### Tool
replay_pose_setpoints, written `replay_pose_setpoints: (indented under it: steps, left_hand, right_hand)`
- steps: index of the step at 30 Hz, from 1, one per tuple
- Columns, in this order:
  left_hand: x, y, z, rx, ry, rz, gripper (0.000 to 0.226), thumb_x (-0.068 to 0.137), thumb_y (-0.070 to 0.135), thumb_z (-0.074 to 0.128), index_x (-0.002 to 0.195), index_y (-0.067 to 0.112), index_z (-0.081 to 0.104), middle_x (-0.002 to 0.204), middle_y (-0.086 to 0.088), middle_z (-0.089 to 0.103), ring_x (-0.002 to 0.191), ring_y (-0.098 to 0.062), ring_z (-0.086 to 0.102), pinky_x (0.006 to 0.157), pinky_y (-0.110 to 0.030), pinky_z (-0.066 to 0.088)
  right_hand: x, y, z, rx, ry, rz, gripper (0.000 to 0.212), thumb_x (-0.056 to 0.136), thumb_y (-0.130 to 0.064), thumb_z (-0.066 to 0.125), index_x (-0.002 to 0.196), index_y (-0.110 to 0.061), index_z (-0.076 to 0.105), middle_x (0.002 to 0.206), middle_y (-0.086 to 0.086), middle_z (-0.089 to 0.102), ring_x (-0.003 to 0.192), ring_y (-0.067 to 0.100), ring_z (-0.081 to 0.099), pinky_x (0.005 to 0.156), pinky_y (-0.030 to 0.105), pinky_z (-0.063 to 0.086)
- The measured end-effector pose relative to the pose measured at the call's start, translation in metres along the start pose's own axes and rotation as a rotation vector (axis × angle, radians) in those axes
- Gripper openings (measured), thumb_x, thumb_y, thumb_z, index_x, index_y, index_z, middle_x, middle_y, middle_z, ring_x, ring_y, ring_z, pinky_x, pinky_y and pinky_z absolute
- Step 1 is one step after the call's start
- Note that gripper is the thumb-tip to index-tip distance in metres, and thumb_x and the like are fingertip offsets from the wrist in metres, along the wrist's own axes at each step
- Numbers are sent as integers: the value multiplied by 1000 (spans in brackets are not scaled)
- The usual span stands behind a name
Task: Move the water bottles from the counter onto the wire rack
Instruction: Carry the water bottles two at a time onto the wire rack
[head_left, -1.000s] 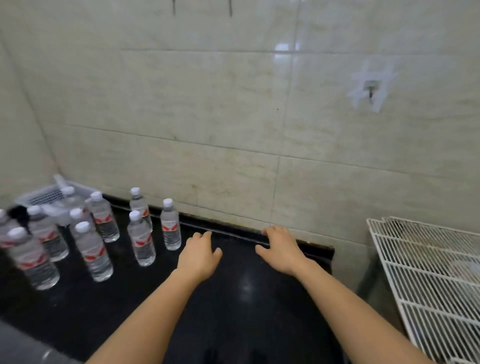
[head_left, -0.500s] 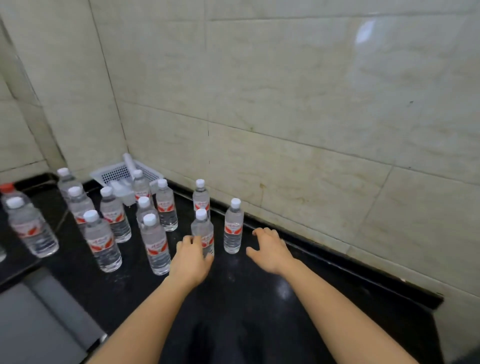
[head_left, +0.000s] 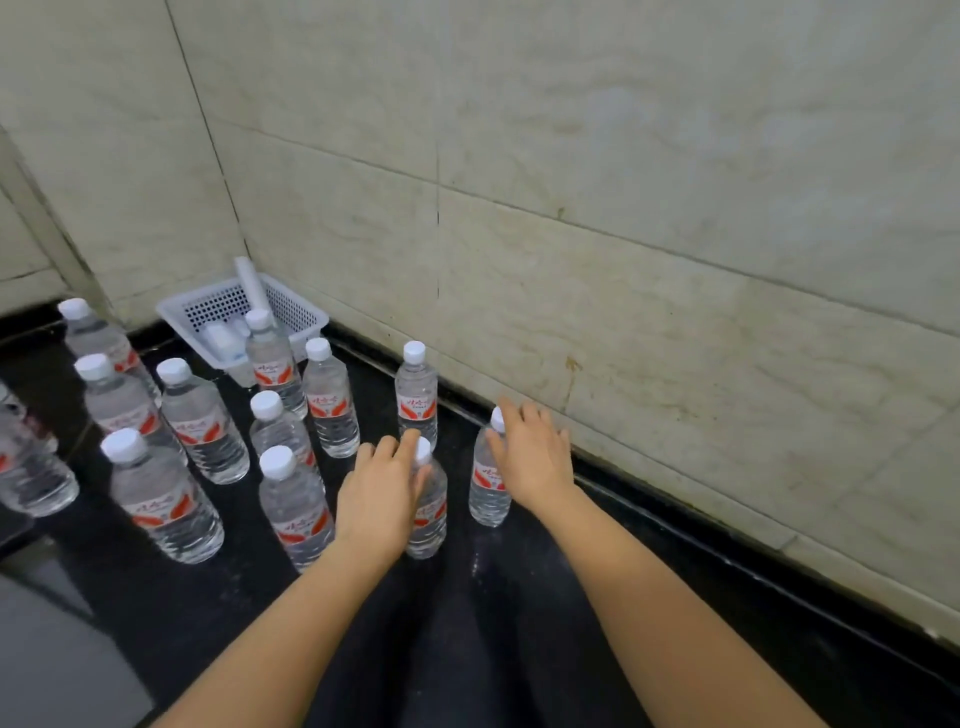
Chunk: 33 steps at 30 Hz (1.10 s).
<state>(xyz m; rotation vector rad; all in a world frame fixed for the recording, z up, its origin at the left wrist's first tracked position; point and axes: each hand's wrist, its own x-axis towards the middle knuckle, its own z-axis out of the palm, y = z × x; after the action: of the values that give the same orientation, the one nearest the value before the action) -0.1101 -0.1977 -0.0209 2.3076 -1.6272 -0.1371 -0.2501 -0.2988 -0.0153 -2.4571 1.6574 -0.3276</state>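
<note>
Both arms are out over the black tabletop (head_left: 519, 623), palms down. The left hand (head_left: 382, 496) hovers over a water bottle (head_left: 430, 512) at the centre of the view, fingers spread loosely, fingertips up by its white cap; it hasn't closed on anything, and whether skin meets plastic I cannot tell. The right hand (head_left: 535, 457) sits just to the 3 o'clock side, fingers splayed wide, covering the shoulder of a second bottle (head_left: 487, 486) whose cap peeks out at the hand's left edge; no wrap around it either.

Every bottle stands upright, clear with red-and-white labels. A third one (head_left: 416, 397) is at 12 o'clock from the left hand, close to the tiled wall (head_left: 623, 208). The rest of the cluster (head_left: 208, 431) spreads from 9 to 11 o'clock of the hands, caps white, near one another but mostly apart. One at the far left edge is blurred.

Back in the corner at 11 o'clock, a white perforated basket (head_left: 208, 306) sits against the wall with a white tube leaning out of it.
</note>
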Motion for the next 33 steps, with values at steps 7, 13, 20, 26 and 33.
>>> replay_pose_setpoints:
  steps: [7,13,20,26,33]
  left_hand:
    - [-7,8,-8,-26,3,-8,33,92,34,54,117,13,54,111,-7,56,110,-26,52,77,-41,48]
    - [-39,7,-12,-188,32,-48,15,78,34,62,76,19,61,86,-1,62,85,-27,62,67,-40,51]
    - [-112,37,-33,-290,51,29,20,72,34,61,63,18,55,71,1,59,71,-23,59,57,-34,45]
    - [-199,96,-61,-367,20,134,21,71,33,66,68,13,64,66,-1,63,68,-22,60,57,-32,47]
    - [-270,198,-103,-518,-10,332,24,71,35,70,71,11,69,64,-5,68,66,-24,64,58,-37,52]
  right_hand:
    - [-40,11,19,32,134,-70,37,99,-39,43,129,-19,50,117,2,59,110,24,49,87,38,33]
    - [-71,27,3,314,105,80,22,88,-33,61,105,-19,64,108,-1,63,106,21,52,79,32,25]
    - [-148,59,-57,277,-25,9,21,81,-36,64,90,-18,68,93,-1,69,95,21,57,81,34,27]
    - [-257,98,-134,319,-60,36,18,76,-38,69,81,-21,68,80,-3,68,85,20,63,84,39,48]
    - [-375,152,-244,257,64,81,28,81,-32,66,83,-4,64,72,10,61,69,22,53,66,30,34]
